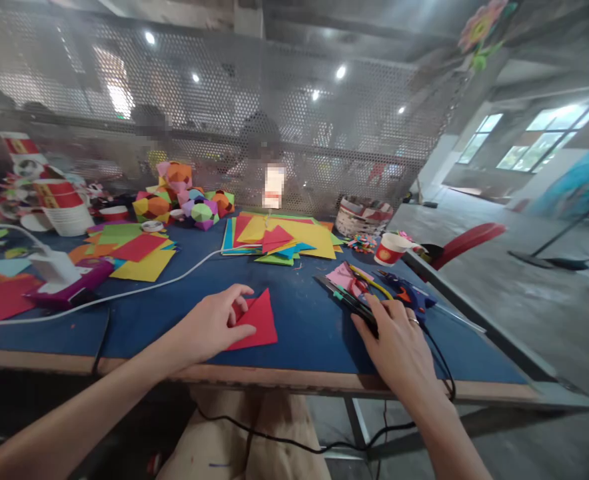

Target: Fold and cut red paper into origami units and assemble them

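A folded piece of red paper [262, 322] lies near the table's front edge, one flap slightly raised. My left hand [219, 321] rests over its left side, thumb and bent fingers apart, the thumb lying on the paper. To the right, my right hand [397, 333] is down among several tools. Its thumb and fingers are around the black handles of what look like scissors [338, 291], whose tips point away to the left. Beside them lie a yellow-handled tool [374, 280] and a blue glue gun [409, 292], partly covered by the hand.
Coloured paper stacks [314, 237] lie at the back, more sheets [144, 260] to the left. Folded paper balls [177, 200], paper cups [67, 210], a basket [364, 217] and a single cup [390, 249] stand around. A white cable [174, 277] runs from a purple power strip [82, 283].
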